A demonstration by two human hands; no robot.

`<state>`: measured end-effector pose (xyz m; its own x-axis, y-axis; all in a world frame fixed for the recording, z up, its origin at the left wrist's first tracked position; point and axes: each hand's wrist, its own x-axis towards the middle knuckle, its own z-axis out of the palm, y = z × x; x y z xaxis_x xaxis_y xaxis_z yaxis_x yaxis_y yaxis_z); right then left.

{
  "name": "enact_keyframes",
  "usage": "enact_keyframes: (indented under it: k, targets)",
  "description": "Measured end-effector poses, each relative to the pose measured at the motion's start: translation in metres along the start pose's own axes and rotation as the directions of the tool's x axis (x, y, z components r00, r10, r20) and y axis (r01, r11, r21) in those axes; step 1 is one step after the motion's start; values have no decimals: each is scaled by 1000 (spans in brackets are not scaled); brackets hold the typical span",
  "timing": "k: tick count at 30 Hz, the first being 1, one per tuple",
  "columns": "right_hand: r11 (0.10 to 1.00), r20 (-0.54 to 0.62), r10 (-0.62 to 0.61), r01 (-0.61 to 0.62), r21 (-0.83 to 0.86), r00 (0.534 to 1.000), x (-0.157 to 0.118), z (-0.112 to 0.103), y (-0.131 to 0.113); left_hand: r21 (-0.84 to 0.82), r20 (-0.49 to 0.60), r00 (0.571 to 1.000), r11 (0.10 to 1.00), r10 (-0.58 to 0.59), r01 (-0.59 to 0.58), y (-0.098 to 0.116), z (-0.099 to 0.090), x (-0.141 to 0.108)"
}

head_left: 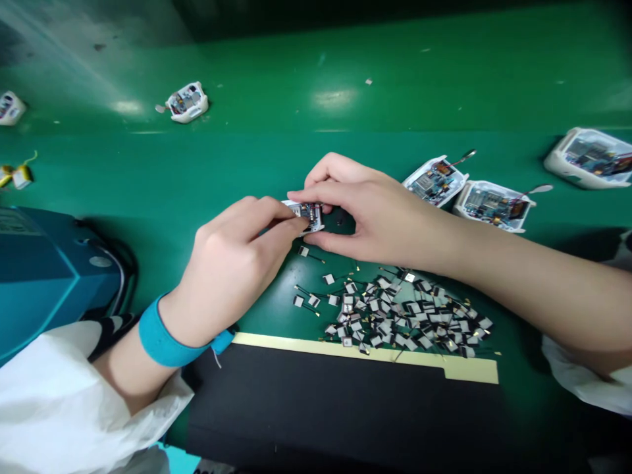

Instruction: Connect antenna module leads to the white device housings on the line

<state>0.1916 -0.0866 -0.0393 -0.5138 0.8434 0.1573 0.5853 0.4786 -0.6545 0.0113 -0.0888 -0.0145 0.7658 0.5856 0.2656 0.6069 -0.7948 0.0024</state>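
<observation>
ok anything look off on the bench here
One small pale scrap lies alone on the upper part of the green work surface, away from everything else, so it looks dropped. The small square wired parts sit in a loose, tangled heap, and a few have strayed from it.

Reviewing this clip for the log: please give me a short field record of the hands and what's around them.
Left hand: grips a white casing with a circuit board from the near side
Right hand: grips the same casing from the far side
Left wrist: blue band
Nearest loose parts: pile of small square pieces with thin wires
Other units: white casing with a circuit board, another
Surface: green bench
Near edge: black mat with pale tape
</observation>
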Motion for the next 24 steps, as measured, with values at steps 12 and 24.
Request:
enact_keyframes:
  k: [12, 24]
  targets:
    - [999, -3, -8, 8, -36, 1000, 0, 0, 2, -47, 10, 1000, 999, -15, 15, 0, 1, 0]
    - [994, -19, -89, 88, -69, 996, -1, 1, 5, -14, -7, 999, 999, 31, -31, -2, 1, 0]
